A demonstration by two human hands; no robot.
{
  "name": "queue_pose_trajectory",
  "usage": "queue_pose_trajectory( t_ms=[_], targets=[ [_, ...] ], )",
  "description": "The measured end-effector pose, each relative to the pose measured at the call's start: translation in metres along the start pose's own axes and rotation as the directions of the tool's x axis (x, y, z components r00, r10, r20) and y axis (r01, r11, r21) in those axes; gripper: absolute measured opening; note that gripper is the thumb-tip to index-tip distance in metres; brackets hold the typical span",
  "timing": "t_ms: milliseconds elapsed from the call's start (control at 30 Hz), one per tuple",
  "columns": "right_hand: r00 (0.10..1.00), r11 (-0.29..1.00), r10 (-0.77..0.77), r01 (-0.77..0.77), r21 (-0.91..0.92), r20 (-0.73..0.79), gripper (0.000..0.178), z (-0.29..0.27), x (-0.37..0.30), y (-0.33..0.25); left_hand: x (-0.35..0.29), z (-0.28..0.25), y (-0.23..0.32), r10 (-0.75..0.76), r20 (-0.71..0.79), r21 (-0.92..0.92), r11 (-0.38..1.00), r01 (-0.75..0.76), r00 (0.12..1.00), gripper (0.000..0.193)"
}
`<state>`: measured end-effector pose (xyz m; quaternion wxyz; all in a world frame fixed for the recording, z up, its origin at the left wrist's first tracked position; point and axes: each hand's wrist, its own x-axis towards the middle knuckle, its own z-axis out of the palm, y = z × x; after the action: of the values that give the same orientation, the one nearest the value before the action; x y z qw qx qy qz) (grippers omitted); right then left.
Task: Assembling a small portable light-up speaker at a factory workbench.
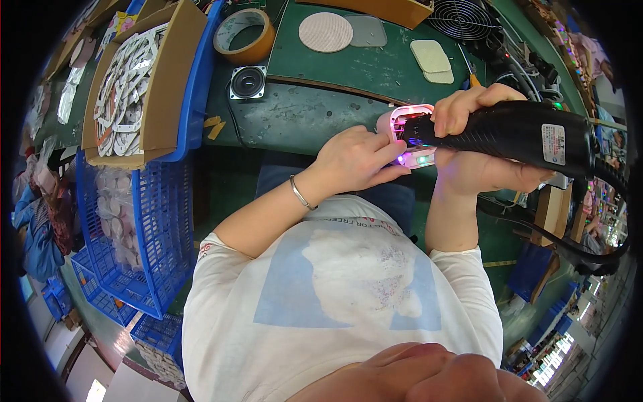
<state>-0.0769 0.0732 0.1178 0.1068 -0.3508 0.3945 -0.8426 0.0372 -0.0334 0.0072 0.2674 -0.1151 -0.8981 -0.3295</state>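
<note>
My left hand (358,161), a metal bangle on its wrist, has its fingers closed on the near-left side of a small white-and-pink plastic housing (386,124). Pink, purple and green lights glow inside and along the rim of this housing. A black corded electric screwdriver (512,130) lies level in my right hand (462,124), whose fingers wrap round the narrower front part. Its nose points left into the open housing; the tip and whatever it touches are hidden. A pale label sits on the tool's body.
On the green bench are a tape roll (220,45), a small square speaker (248,83), a round pale disc (325,32) and pale pads (432,60). A carton (164,87) of flat white parts stands left, above blue crates (157,234). The tool's thick cord (576,244) loops at right.
</note>
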Motion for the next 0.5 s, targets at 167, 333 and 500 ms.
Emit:
queue_pose_trajectory(
  t_ms=[167, 333, 500],
  targets=[
    [0.999, 0.999, -0.037, 0.037, -0.002, -0.019, 0.117, 0.003, 0.002, -0.016, -0.001, 0.0, -0.002, 0.03, -0.049, 0.017, 0.999, -0.029, 0.998, 0.033],
    [0.993, 0.993, -0.116, 0.116, 0.016, 0.004, 0.108, -0.001, -0.005, -0.048, -0.002, -0.003, 0.003, -0.215, -0.132, -0.402, 0.904, 0.146, 0.968, 0.038],
    [0.992, 0.992, -0.119, 0.117, 0.043, 0.036, 0.103, -0.002, -0.024, -0.059, 0.006, -0.006, 0.02, -0.292, -0.117, -0.461, 0.862, 0.209, 0.949, 0.029]
  ],
)
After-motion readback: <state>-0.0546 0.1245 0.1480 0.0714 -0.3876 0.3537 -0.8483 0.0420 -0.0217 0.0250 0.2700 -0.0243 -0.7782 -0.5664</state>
